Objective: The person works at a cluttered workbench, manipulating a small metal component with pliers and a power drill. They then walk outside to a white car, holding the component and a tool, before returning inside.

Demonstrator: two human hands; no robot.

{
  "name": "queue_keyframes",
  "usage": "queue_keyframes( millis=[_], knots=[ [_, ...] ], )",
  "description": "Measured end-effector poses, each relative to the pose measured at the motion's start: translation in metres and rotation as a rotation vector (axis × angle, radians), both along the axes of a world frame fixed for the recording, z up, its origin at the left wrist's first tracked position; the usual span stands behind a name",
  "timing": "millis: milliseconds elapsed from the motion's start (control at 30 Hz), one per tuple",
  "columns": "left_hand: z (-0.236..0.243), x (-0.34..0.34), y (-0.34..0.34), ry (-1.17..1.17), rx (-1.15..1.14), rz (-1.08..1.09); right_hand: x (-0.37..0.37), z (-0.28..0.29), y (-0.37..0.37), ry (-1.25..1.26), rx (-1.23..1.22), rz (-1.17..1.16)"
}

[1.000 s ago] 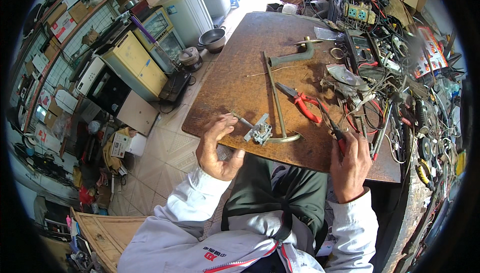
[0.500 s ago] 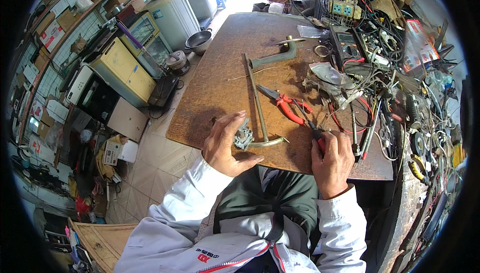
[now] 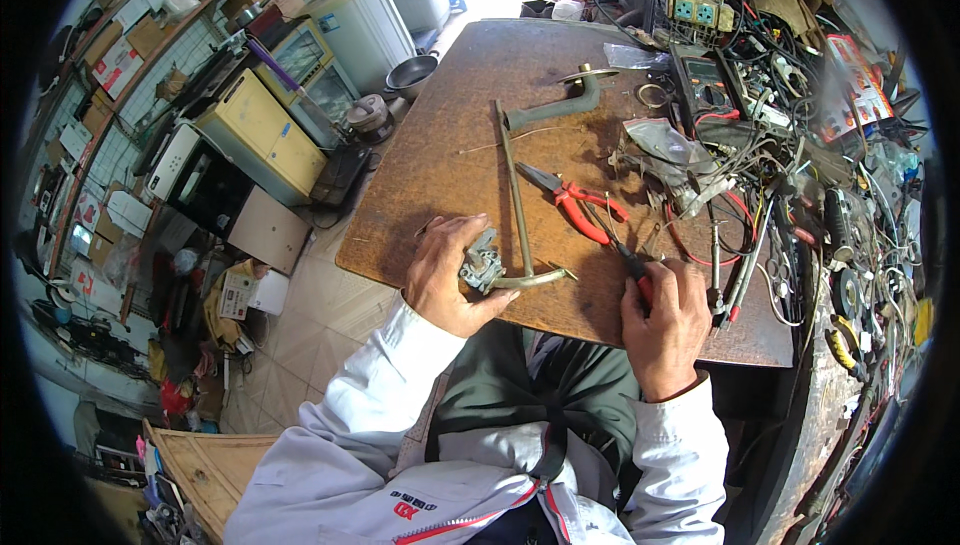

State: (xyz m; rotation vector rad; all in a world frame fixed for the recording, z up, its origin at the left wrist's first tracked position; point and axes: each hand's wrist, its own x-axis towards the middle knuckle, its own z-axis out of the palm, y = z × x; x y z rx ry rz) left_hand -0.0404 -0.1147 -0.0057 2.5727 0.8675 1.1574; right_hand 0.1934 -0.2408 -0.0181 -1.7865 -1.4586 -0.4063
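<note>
1. Head view: the left hand is closed around a rough metal fitting, near the table's worn front edge;
2. from it, a short curved tube points right; a long, round rod points away from the person, leaning slightly left;
3. between the rod and red-handled pliers, the wood surface widens toward this edge;
4. the right hand grips a slim tool.

The left hand curls around a grey metal fitting over the brown surface; the right hand holds a screwdriver beside red-handled pliers.
</note>
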Motion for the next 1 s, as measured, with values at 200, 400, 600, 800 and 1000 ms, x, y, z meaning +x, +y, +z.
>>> queue_keyframes(
  millis=[200,400,600,800,1000],
  knots=[
    [0.003,0.002,-0.004,0.020,0.046,0.052,0.001,0.000,0.000,0.014,0.022,0.031],
    [0.004,0.005,-0.003,0.036,0.083,0.068,0.003,-0.002,-0.002,-0.003,0.100,0.071],
    [0.002,0.003,-0.002,-0.007,0.073,0.047,0.000,0.009,0.000,-0.039,0.092,0.061],
    [0.000,-0.004,-0.001,0.002,0.044,0.067,-0.004,0.020,0.023,-0.148,0.067,0.037],
    [0.001,0.005,0.002,-0.018,0.099,0.047,0.002,0.007,0.039,-0.165,0.028,-0.068]
  ],
)
